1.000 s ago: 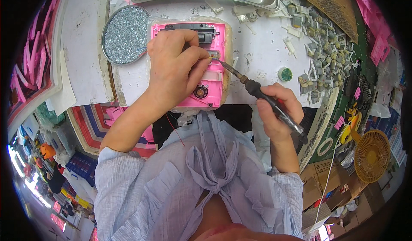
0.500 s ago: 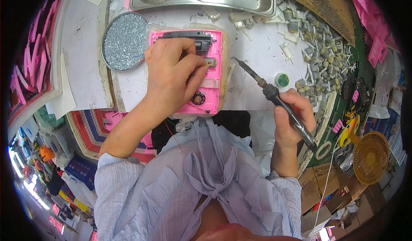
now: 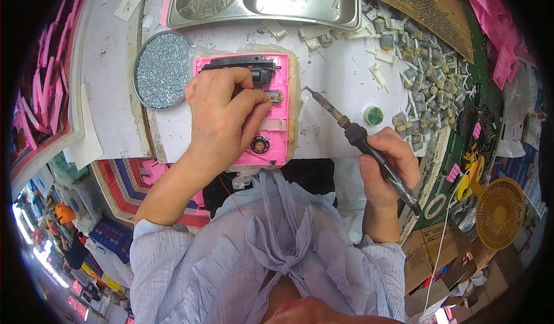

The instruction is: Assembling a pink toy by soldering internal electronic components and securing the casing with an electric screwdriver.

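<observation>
A pink plastic casing lies on a padded block on the bench in front of me. Over its left part reaches my left hand, thumb and forefinger pinched beside a small metal-edged component inside. Something thin and yellowish shows at those fingertips; I cannot make out what it is. The casing also holds a black mechanism at its far end and a round black part at its near end. My right hand grips a soldering iron, its tip just right of the casing, apart from it.
A round dish of small screws stands left of the casing. Behind is a metal tray with small metal parts. To the right are a small green pot and a heap of small motors. A red wire hangs near my lap.
The view has shifted a little, so the bench sits lower in the picture. Both hands keep nearly the same pose, the left pinched at the casing, the right holding the soldering iron.
</observation>
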`<state>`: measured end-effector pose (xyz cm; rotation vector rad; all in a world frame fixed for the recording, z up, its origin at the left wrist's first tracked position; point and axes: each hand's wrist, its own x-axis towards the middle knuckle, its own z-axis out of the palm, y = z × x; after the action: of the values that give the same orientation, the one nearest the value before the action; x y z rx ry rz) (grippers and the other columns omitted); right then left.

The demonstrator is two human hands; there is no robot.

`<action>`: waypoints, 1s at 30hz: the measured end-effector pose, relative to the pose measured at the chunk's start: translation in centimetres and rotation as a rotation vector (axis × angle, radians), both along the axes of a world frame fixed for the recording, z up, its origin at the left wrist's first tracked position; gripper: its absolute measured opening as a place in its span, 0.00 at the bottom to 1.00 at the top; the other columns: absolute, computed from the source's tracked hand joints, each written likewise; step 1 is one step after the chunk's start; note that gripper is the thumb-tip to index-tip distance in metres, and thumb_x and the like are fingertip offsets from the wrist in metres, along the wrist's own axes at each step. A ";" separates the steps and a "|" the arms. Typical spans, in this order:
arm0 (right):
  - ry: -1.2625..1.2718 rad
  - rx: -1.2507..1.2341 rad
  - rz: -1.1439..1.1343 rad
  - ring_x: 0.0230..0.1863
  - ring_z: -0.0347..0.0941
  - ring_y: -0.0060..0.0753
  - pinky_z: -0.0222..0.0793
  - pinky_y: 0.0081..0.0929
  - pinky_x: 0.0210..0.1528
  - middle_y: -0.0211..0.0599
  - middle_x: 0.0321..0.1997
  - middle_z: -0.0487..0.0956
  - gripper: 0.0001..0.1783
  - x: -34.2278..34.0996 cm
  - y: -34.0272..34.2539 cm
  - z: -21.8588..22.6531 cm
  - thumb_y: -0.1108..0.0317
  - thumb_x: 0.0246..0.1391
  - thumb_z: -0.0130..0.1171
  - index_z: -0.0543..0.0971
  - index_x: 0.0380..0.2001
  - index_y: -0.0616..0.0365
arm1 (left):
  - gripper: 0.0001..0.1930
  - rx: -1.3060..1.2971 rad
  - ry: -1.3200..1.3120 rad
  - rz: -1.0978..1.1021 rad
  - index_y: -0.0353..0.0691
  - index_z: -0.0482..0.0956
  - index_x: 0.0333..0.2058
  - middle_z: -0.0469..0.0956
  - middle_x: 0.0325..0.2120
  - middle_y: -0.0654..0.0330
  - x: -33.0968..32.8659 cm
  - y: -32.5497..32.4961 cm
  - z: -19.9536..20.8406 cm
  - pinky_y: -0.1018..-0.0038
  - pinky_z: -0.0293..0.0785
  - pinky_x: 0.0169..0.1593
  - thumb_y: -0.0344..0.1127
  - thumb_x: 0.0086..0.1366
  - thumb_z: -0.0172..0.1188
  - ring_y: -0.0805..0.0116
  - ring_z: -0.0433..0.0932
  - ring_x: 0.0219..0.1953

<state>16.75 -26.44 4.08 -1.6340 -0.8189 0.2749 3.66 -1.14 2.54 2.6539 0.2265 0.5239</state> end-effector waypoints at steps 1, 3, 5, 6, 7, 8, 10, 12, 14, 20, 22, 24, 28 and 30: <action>0.003 -0.010 0.002 0.24 0.68 0.26 0.58 0.22 0.25 0.35 0.26 0.78 0.16 0.0 0.0 0.0 0.75 0.49 0.73 0.81 0.42 0.63 | 0.10 0.010 0.004 -0.003 0.44 0.84 0.33 0.73 0.37 0.62 0.0 0.0 0.0 0.62 0.59 0.49 0.31 0.50 0.73 0.60 0.72 0.43; -0.003 -0.021 0.024 0.23 0.69 0.27 0.58 0.23 0.25 0.35 0.26 0.78 0.16 0.1 0.2 0.1 0.75 0.49 0.73 0.81 0.41 0.63 | 0.10 0.036 0.009 0.008 0.44 0.84 0.34 0.73 0.37 0.62 0.0 -0.1 0.1 0.61 0.59 0.49 0.31 0.51 0.72 0.60 0.72 0.43; -0.015 -0.018 0.042 0.23 0.69 0.27 0.59 0.23 0.25 0.35 0.26 0.78 0.16 0.1 0.4 -0.1 0.75 0.48 0.73 0.81 0.41 0.63 | 0.10 0.059 0.024 0.022 0.45 0.83 0.35 0.73 0.37 0.62 0.2 -0.5 0.4 0.61 0.58 0.50 0.32 0.52 0.71 0.60 0.72 0.42; -0.024 -0.010 0.048 0.23 0.69 0.28 0.59 0.24 0.25 0.36 0.25 0.78 0.16 0.1 0.7 -0.2 0.75 0.48 0.74 0.81 0.41 0.63 | 0.10 0.070 0.036 0.030 0.45 0.83 0.35 0.72 0.37 0.62 0.4 -0.7 0.7 0.60 0.58 0.50 0.32 0.53 0.71 0.60 0.72 0.43; -0.033 -0.002 0.054 0.22 0.69 0.28 0.60 0.24 0.25 0.36 0.25 0.78 0.16 0.1 0.8 -0.3 0.75 0.47 0.74 0.81 0.40 0.63 | 0.10 0.080 0.048 0.039 0.45 0.83 0.35 0.72 0.37 0.62 0.6 -0.9 0.9 0.60 0.58 0.50 0.32 0.53 0.71 0.60 0.72 0.43; -0.037 -0.015 0.058 0.22 0.69 0.28 0.60 0.25 0.25 0.36 0.25 0.78 0.16 0.0 1.0 -0.5 0.75 0.47 0.74 0.81 0.40 0.64 | 0.10 0.085 0.068 0.043 0.46 0.83 0.35 0.72 0.37 0.61 0.7 -1.1 1.0 0.59 0.58 0.50 0.32 0.54 0.70 0.60 0.71 0.43; -0.046 -0.040 0.067 0.22 0.68 0.29 0.61 0.25 0.24 0.37 0.24 0.77 0.16 0.0 1.1 -0.7 0.76 0.46 0.74 0.81 0.40 0.64 | 0.09 0.094 0.108 0.051 0.46 0.82 0.35 0.71 0.38 0.61 1.0 -1.3 1.2 0.59 0.57 0.51 0.33 0.54 0.70 0.59 0.71 0.44; -0.046 -0.031 0.080 0.21 0.69 0.30 0.61 0.26 0.24 0.37 0.24 0.77 0.16 -0.1 1.5 -0.8 0.76 0.46 0.74 0.82 0.39 0.64 | 0.09 0.105 0.137 0.047 0.46 0.82 0.35 0.71 0.38 0.61 1.2 -1.4 1.5 0.59 0.57 0.51 0.33 0.54 0.70 0.59 0.71 0.44; -0.050 -0.025 0.088 0.21 0.69 0.30 0.62 0.26 0.24 0.37 0.23 0.77 0.16 -0.1 1.8 -0.9 0.76 0.45 0.74 0.82 0.39 0.64 | 0.09 0.112 0.161 0.046 0.47 0.82 0.34 0.70 0.38 0.61 1.3 -1.4 1.6 0.59 0.57 0.52 0.33 0.54 0.69 0.59 0.71 0.44; -0.085 -0.011 0.114 0.21 0.71 0.32 0.63 0.27 0.24 0.37 0.23 0.78 0.16 -0.1 2.3 -1.3 0.75 0.45 0.75 0.82 0.39 0.63 | 0.08 0.100 0.166 0.049 0.46 0.82 0.34 0.69 0.38 0.61 1.4 -1.4 1.7 0.58 0.57 0.52 0.33 0.54 0.69 0.59 0.70 0.43; -0.098 -0.010 0.114 0.20 0.71 0.32 0.63 0.27 0.23 0.38 0.23 0.78 0.16 -0.1 2.4 -1.3 0.76 0.44 0.75 0.82 0.38 0.63 | 0.08 0.092 0.167 0.048 0.46 0.82 0.34 0.69 0.38 0.61 1.5 -1.3 1.7 0.58 0.57 0.52 0.33 0.54 0.69 0.59 0.70 0.43; -0.110 -0.013 0.113 0.20 0.71 0.32 0.63 0.27 0.23 0.38 0.24 0.79 0.17 -0.2 2.6 -1.3 0.77 0.43 0.75 0.82 0.38 0.63 | 0.08 0.098 0.166 0.044 0.46 0.82 0.34 0.69 0.38 0.61 1.4 -1.3 1.7 0.58 0.57 0.52 0.33 0.54 0.69 0.59 0.70 0.43; -0.135 -0.039 0.116 0.20 0.71 0.33 0.64 0.27 0.23 0.36 0.23 0.78 0.18 -0.4 2.7 -0.9 0.78 0.40 0.75 0.82 0.38 0.61 | 0.08 0.111 0.115 0.048 0.49 0.78 0.28 0.69 0.37 0.64 1.6 -1.3 1.3 0.58 0.56 0.51 0.36 0.49 0.69 0.61 0.68 0.43; -0.220 -0.057 0.166 0.21 0.71 0.33 0.64 0.28 0.24 0.35 0.23 0.77 0.19 0.0 2.9 -0.5 0.79 0.39 0.74 0.82 0.38 0.61 | 0.08 0.115 0.119 0.048 0.50 0.78 0.28 0.69 0.37 0.64 1.5 -1.3 1.3 0.58 0.56 0.51 0.36 0.49 0.68 0.61 0.68 0.43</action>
<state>16.73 -23.55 3.55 -1.6719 -1.1256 0.2389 5.20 -2.42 3.82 2.8014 0.3050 0.4054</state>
